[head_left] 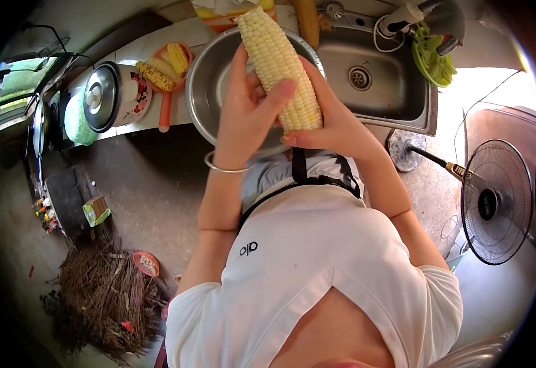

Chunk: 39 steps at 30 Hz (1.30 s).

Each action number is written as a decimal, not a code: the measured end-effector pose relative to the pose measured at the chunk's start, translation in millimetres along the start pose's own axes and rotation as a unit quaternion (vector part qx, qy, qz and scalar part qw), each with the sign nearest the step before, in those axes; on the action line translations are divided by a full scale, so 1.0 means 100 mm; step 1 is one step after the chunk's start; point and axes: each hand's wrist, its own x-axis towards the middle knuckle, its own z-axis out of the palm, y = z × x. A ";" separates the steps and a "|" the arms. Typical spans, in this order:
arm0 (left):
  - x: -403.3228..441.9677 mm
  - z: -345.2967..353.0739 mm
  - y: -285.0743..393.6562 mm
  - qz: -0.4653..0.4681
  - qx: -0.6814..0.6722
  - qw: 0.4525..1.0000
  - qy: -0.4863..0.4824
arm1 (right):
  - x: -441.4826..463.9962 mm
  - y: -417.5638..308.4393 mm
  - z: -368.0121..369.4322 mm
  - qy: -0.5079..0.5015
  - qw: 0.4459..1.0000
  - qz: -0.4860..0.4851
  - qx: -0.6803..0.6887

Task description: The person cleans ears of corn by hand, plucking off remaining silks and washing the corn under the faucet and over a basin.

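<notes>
A husked ear of pale corn (277,67) is held up between both hands, over a wide metal basin (203,101) on the counter. My left hand (249,104) is closed on the cob's left side, its thumb lying across the kernels. Lower down, my right hand (332,116) wraps the other side and the bottom end, its thumb near the cob's tip. Some fingers are hidden behind the corn.
Right of the basin is a steel sink (397,110) with leafy greens in a green bowl (441,73). At left are an orange-handled colander (165,104) with two cooked corn pieces (156,76) and a lidded pot (111,98). A fan (496,202) stands right; brushwood (105,288) lies on the floor.
</notes>
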 end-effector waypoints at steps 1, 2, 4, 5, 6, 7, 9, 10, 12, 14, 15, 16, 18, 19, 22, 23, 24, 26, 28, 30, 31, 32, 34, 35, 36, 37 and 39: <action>0.01 0.05 0.03 0.007 0.036 0.999 0.004 | 0.02 0.01 0.00 -0.002 1.000 0.000 0.001; 0.03 0.06 0.04 0.014 0.072 0.997 0.006 | 0.03 0.01 -0.02 -0.003 1.000 -0.012 -0.005; 0.06 0.01 0.01 0.023 0.060 0.998 -0.010 | 0.02 -0.01 -0.05 -0.002 1.000 -0.024 -0.012; 0.07 -0.02 -0.01 0.033 0.048 0.998 -0.025 | 0.01 -0.06 -0.06 -0.019 0.997 0.029 0.064; 0.06 -0.04 -0.02 0.033 0.048 0.998 -0.025 | 0.00 -0.10 -0.07 -0.036 0.986 0.082 0.139; 0.04 -0.06 -0.04 0.017 0.026 0.999 -0.028 | -0.01 -0.12 -0.08 -0.036 0.986 0.081 0.139; 0.06 -0.09 -0.02 0.004 0.005 0.999 -0.032 | 0.00 -0.15 -0.10 -0.047 0.975 0.085 0.198; 0.06 -0.09 -0.01 0.004 -0.006 0.999 -0.039 | 0.00 -0.14 -0.11 -0.045 0.975 0.085 0.198; 0.07 -0.14 -0.01 0.006 -0.016 0.999 -0.045 | 0.01 -0.13 -0.14 -0.062 0.966 0.085 0.236; 0.08 -0.24 -0.02 -0.024 -0.021 0.996 -0.079 | 0.03 -0.14 -0.15 -0.075 0.965 0.080 0.239; 0.07 -0.21 -0.03 -0.024 -0.020 0.996 -0.079 | 0.04 -0.15 -0.16 -0.087 0.963 0.076 0.242; 0.05 -0.15 -0.04 0.008 -0.053 0.997 -0.057 | 0.04 -0.16 -0.13 -0.086 0.963 0.076 0.242; 0.05 -0.04 -0.06 0.040 -0.085 0.995 -0.034 | 0.03 -0.19 -0.03 -0.025 0.994 0.059 0.089; 0.06 0.02 -0.04 0.044 0.011 0.999 -0.006 | 0.05 -0.12 -0.03 -0.028 0.994 0.061 0.090; 0.08 -0.01 -0.02 0.050 0.099 0.994 0.002 | 0.09 0.07 -0.04 0.002 0.990 -0.081 -0.117; 0.09 -0.04 -0.02 0.050 0.089 0.994 -0.023 | 0.08 0.07 -0.04 0.003 0.995 -0.050 -0.090; 0.08 -0.08 -0.02 0.050 0.088 0.995 -0.024 | 0.07 0.05 -0.05 0.004 0.996 -0.034 -0.076; 0.06 -0.16 -0.02 -0.012 0.046 0.998 -0.034 | 0.05 -0.05 -0.07 -0.018 0.995 0.037 0.087; 0.06 -0.16 -0.02 -0.003 0.033 0.999 -0.036 | 0.05 -0.11 -0.07 -0.040 0.967 0.089 0.234; 0.06 -0.16 -0.04 0.004 0.018 0.999 -0.039 | 0.04 -0.12 -0.05 -0.027 0.969 0.082 0.233; 0.07 -0.19 -0.07 0.005 0.009 0.999 -0.035 | 0.04 -0.11 -0.07 -0.028 0.969 0.082 0.233; 0.07 -0.21 -0.09 0.007 -0.001 1.000 -0.031 | 0.04 -0.09 -0.09 -0.044 0.960 0.086 0.263; 0.07 -0.23 -0.14 0.034 0.056 0.997 -0.032 | 0.04 -0.08 -0.10 -0.061 0.950 0.089 0.292; 0.05 -0.22 -0.16 0.059 0.112 0.991 -0.032 | 0.02 -0.09 -0.06 -0.039 0.965 0.079 0.247; 0.04 -0.16 -0.14 0.059 0.112 0.991 -0.032 | 0.00 -0.10 -0.03 -0.017 0.977 0.069 0.201; 0.03 -0.05 -0.11 0.062 0.130 0.990 -0.010 | -0.01 -0.13 0.00 -0.019 0.977 0.068 0.201; 0.02 0.00 -0.08 0.064 0.148 0.987 0.013 | -0.03 -0.16 0.03 0.016 0.976 0.078 0.204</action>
